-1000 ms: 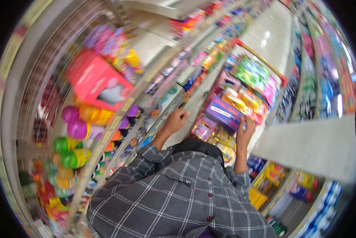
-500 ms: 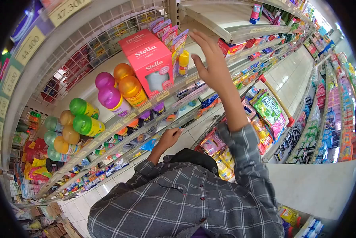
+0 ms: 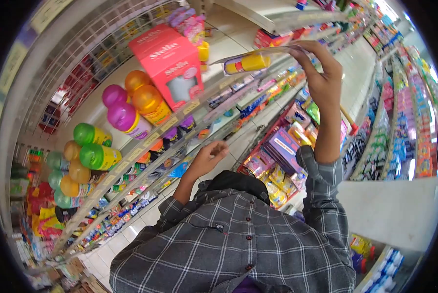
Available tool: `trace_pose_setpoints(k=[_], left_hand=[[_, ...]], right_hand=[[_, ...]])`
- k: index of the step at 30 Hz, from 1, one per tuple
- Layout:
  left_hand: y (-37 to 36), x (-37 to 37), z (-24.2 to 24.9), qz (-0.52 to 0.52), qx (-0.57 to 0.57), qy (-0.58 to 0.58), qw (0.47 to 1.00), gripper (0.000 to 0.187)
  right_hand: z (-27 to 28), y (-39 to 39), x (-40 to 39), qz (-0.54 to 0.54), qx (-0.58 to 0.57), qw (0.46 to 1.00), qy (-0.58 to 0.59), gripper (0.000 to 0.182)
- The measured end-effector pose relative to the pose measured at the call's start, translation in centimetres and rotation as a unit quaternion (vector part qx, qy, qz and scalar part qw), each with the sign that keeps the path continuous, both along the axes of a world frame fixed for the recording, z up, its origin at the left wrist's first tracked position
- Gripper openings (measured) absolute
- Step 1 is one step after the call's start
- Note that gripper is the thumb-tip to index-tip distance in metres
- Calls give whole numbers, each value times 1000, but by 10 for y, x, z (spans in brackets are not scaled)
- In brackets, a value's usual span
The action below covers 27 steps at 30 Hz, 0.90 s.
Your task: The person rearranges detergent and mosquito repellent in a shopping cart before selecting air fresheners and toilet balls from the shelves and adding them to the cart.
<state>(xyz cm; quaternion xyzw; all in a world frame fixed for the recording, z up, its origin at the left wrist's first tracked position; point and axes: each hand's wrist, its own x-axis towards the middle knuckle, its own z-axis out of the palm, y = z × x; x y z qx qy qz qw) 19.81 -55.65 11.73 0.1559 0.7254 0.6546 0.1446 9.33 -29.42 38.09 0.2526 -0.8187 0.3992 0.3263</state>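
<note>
My right hand (image 3: 325,78) pinches the top edge of a blister pack (image 3: 250,64), with a yellow cylinder showing through its clear front. The pack is tilted nearly flat, over the front edge of the shelf (image 3: 182,116). On that shelf, a red Stella box (image 3: 166,63) stands left of the pack, and more carded packs (image 3: 192,28) sit behind it. My left hand (image 3: 210,155) hovers below the shelf edge, fingers loosely bent and slightly apart, with nothing visible in it. Purple bottles (image 3: 126,117) and orange bottles (image 3: 150,102) stand beside the box.
A red-edged basket (image 3: 258,171) full of packets and boxes is below, between my arms. Several green bottles (image 3: 99,156) line the shelf's left part. Wire mesh (image 3: 94,58) backs the shelf. A tiled aisle (image 3: 358,73) and another stocked shelf (image 3: 409,122) lie to the right.
My right hand has gripped the blister pack and drawn it off the shelf to the right. The left hand has risen slightly and its fingers have loosened. The view has shifted a little.
</note>
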Motion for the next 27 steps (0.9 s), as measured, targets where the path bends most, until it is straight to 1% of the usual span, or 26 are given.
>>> trace_pose_setpoints(k=[1,2,4,6,7,8,9,10,12,13,14,15,17,19,22,23,24,25,27], left_hand=[[12,-4,10,4,63,-23,998,39],[25,-11,23,7,125,-45,991,58],[57,-18,67,27,247,-21,968,80],[87,-26,93,13,329,7,944,85],[100,-29,96,6,371,20,928,87],[108,-28,95,-35,338,-2,941,86],[111,-28,92,-75,303,-25,950,86],[116,-24,90,-116,266,-45,956,85],[125,-12,85,-145,247,-100,953,79],[128,-7,82,-160,240,-135,948,77],[130,-4,78,-175,234,-168,942,76],[134,-1,73,-187,226,-193,936,69],[145,1,72,-206,225,-186,934,66],[152,1,72,-222,217,-175,934,62],[162,0,82,-263,211,-154,929,65],[164,-1,86,-273,204,-166,925,69],[166,1,90,-286,206,-167,921,69],[167,2,92,-298,210,-168,916,69],[168,7,92,-298,218,-190,910,71]], right_hand=[[-6,12,16,-25,-26,999,5,10],[-13,21,33,-38,-108,993,-39,11],[-37,35,71,-69,-275,952,-114,12],[-71,58,107,-126,-322,921,-180,18],[-98,66,123,-137,-387,890,-200,18],[-119,69,140,-169,-421,863,-221,18],[-146,74,160,-190,-471,826,-244,19],[-161,74,181,-208,-522,784,-263,20],[-172,70,222,-262,-558,725,-309,20],[-182,68,235,-283,-573,712,-289,21],[-186,67,248,-297,-580,704,-281,21],[-186,65,256,-309,-587,696,-274,21],[-190,66,271,-324,-596,690,-252,19],[-188,70,277,-323,-607,692,-221,21],[-180,74,279,-324,-624,687,-185,22],[-181,76,279,-324,-632,682,-171,23],[-181,80,280,-325,-640,678,-158,23],[-186,83,281,-315,-644,678,-162,24],[-188,78,274,-221,-696,673,-120,25]])
